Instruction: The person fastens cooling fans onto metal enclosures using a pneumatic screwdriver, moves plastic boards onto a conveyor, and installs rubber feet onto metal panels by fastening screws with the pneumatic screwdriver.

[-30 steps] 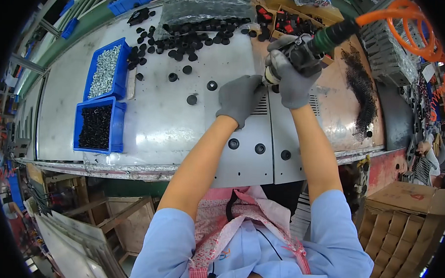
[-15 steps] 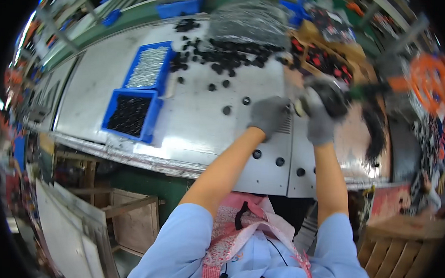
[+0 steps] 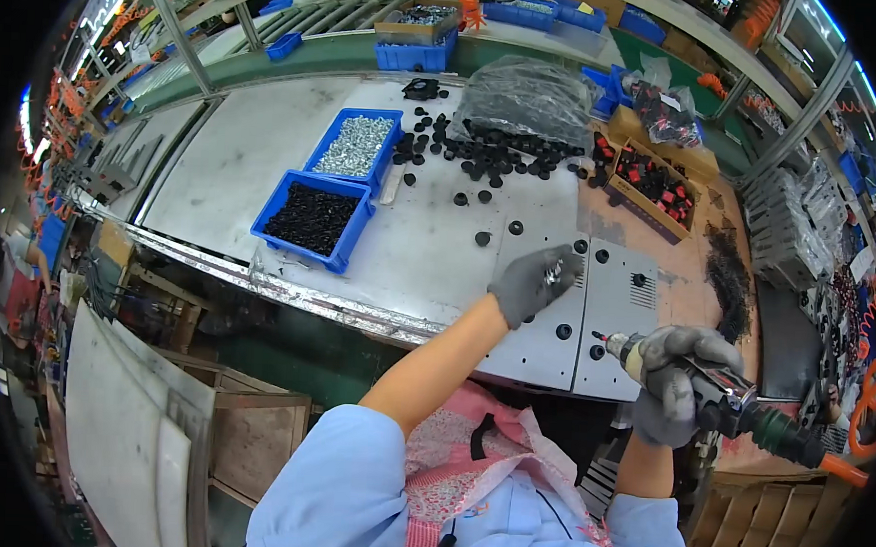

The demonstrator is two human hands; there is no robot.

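Note:
My right hand (image 3: 670, 381), in a grey work glove, grips an air screwdriver (image 3: 731, 396) whose bit points left, close to a black round foot (image 3: 596, 352) near the front edge of the right grey metal panel (image 3: 621, 301). My left hand (image 3: 533, 285), also gloved in grey, hovers over the left metal panel (image 3: 532, 361). Its fingers curl around several small silver screws (image 3: 553, 273). More black feet stand on both panels, among them one (image 3: 639, 279) by the vent slots and one (image 3: 564, 331) near the front.
Left on the steel bench (image 3: 228, 167) stand a blue bin of black screws (image 3: 264, 229) and a blue bin of silver screws (image 3: 372, 181). Loose black feet (image 3: 482, 158) lie before a plastic bag (image 3: 524, 101). A cardboard box (image 3: 646, 212) holds red and black parts. An orange hose (image 3: 843, 470) trails from the screwdriver.
My right hand has brought the screwdriver from the far side of the panels to their near right corner. My left hand has come slightly nearer. The view has shifted.

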